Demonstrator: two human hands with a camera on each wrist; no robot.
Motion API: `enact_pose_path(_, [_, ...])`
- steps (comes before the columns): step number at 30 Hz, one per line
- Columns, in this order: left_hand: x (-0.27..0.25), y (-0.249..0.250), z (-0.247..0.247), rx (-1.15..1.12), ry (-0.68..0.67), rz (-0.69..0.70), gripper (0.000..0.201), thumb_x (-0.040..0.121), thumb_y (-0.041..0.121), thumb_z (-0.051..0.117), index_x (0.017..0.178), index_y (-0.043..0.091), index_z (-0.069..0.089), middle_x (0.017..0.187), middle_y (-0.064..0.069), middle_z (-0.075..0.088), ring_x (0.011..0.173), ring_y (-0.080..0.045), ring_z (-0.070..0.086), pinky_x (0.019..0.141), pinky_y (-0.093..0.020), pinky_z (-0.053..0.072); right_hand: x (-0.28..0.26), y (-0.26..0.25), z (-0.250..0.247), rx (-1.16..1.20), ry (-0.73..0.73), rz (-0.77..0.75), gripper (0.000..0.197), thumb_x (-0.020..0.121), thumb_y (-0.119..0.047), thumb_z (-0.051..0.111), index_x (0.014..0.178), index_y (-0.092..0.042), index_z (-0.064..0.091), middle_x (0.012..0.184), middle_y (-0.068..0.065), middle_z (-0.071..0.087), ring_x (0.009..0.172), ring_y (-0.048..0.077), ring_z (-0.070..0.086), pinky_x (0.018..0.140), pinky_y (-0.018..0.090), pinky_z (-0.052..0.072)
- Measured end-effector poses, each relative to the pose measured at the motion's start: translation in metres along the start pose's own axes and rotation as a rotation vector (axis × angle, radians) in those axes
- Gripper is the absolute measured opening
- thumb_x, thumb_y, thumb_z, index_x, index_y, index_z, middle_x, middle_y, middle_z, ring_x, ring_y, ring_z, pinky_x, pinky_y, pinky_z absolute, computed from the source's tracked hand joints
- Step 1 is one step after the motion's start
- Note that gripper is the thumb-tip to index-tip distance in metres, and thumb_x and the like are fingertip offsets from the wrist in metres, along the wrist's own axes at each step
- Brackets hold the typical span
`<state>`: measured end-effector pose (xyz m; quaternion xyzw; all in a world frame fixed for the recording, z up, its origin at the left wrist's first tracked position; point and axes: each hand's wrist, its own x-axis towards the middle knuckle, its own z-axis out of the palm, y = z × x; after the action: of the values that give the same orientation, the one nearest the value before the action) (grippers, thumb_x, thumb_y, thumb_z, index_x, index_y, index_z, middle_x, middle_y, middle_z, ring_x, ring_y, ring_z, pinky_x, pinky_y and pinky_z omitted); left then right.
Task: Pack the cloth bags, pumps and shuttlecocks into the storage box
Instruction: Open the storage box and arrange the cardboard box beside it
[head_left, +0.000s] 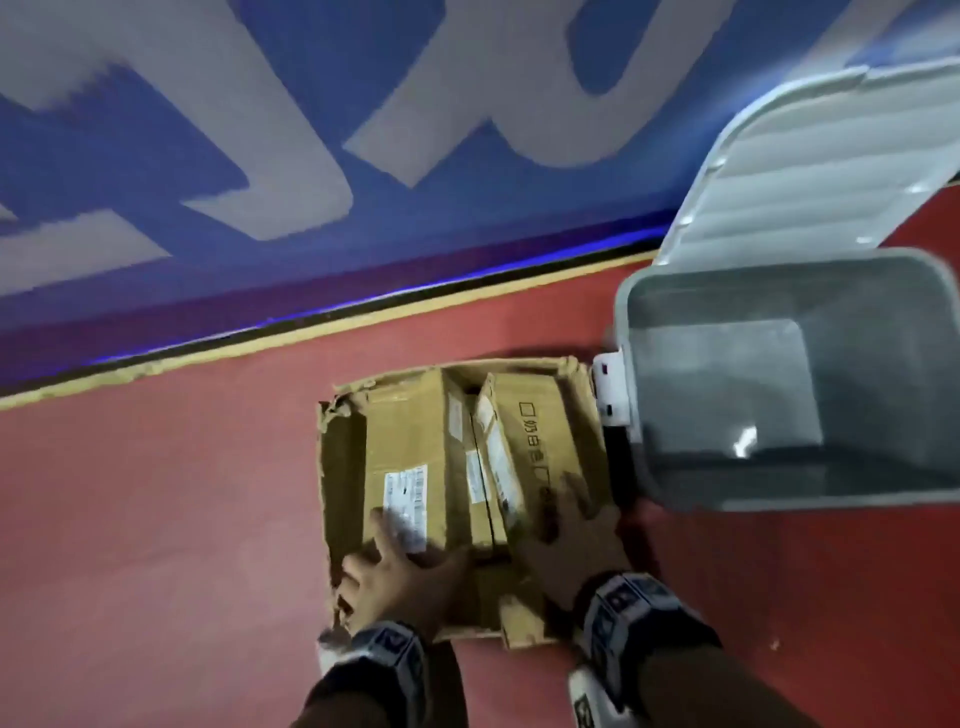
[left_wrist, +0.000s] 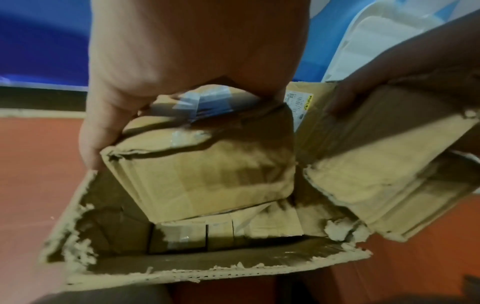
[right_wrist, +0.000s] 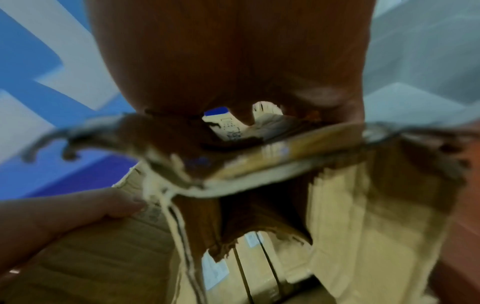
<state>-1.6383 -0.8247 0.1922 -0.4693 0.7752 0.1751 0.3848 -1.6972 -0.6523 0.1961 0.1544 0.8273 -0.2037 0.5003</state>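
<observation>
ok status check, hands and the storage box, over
Left hand grips a taped parcel in the torn carton. Right hand holds the neighbouring parcel. Storage box open, empty; nothing blocks it.

Dim, warm light; heavy motion blur; wrist views distorted at edges.

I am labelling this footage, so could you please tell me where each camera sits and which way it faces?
Head: worn on the head, looking down at the torn carton, the grey storage box and both hands.
Left wrist: looks along the left hand gripping a cardboard package.
Right wrist: looks along the right hand into the carton, blurred.
Shared: both wrist views show the other hand and the carton.
</observation>
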Motion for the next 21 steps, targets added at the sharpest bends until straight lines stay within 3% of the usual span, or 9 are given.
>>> enact_pose_path(4, [0.070, -0.010, 0.029, 0.030, -0.072, -0.001, 0.138, 0.053, 0.082, 0.065, 0.149, 0.031, -0.019, 0.135, -0.013, 0.022, 0.129, -0.038, 0.027, 0.104, -0.051, 0.033, 0.054, -0.021, 0.052, -0.125, -0.033, 0.084, 0.088, 0.083, -0.058, 0.053, 0.151, -0.042, -0.001, 0.144, 0.013, 0.008, 0.125, 0.043, 0.038, 0.105, 0.046, 0.036])
enact_pose_path(9, [0.116, -0.032, 0.053, 0.178, -0.109, 0.070, 0.149, 0.054, 0.085, 0.063, 0.145, 0.019, -0.034, 0.140, -0.016, 0.019, 0.126, -0.036, 0.032, 0.103, -0.045, 0.035, 0.098, -0.050, 0.098, -0.103, -0.004, 0.115, 0.100, 0.080, -0.052, 0.062, 0.146, -0.049, -0.014, 0.143, 0.008, 0.006, 0.124, 0.042, 0.036, 0.100, 0.047, 0.043])
enact_pose_path(13, [0.146, -0.040, 0.067, 0.200, -0.138, 0.003, 0.153, 0.047, 0.089, 0.062, 0.148, 0.016, -0.027, 0.140, -0.013, 0.019, 0.125, -0.033, 0.031, 0.094, -0.044, 0.042, 0.125, -0.061, 0.140, -0.113, 0.006, 0.158, 0.112, 0.078, -0.052, 0.066, 0.143, -0.046, -0.025, 0.139, 0.009, 0.006, 0.123, 0.040, 0.038, 0.098, 0.043, 0.043])
enact_pose_path(16, [0.156, -0.031, 0.079, 0.199, -0.145, -0.015, 0.149, 0.051, 0.091, 0.056, 0.150, 0.010, -0.022, 0.145, -0.014, 0.019, 0.127, -0.033, 0.032, 0.097, -0.041, 0.040, 0.141, -0.061, 0.159, -0.190, 0.006, 0.163, 0.113, 0.079, -0.055, 0.066, 0.142, -0.046, -0.028, 0.141, 0.009, 0.002, 0.130, 0.040, 0.028, 0.102, 0.047, 0.038])
enact_pose_path(19, [0.163, -0.027, 0.093, 0.186, -0.184, 0.011, 0.141, 0.059, 0.088, 0.054, 0.150, 0.015, -0.023, 0.156, -0.014, 0.003, 0.137, -0.034, 0.024, 0.104, -0.042, 0.035, 0.161, -0.053, 0.159, -0.233, -0.097, 0.208, 0.106, 0.079, -0.064, 0.060, 0.144, -0.047, -0.022, 0.151, 0.003, -0.006, 0.139, 0.040, 0.016, 0.108, 0.052, 0.032])
enact_pose_path(21, [0.165, -0.029, 0.100, 0.196, -0.218, 0.106, 0.126, 0.068, 0.082, 0.054, 0.148, 0.029, -0.027, 0.159, -0.009, -0.019, 0.144, -0.034, 0.010, 0.108, -0.049, 0.032, 0.167, -0.045, 0.154, -0.268, -0.127, 0.137, 0.097, 0.081, -0.062, 0.058, 0.147, -0.047, -0.013, 0.153, -0.004, -0.015, 0.141, 0.037, 0.013, 0.109, 0.049, 0.031])
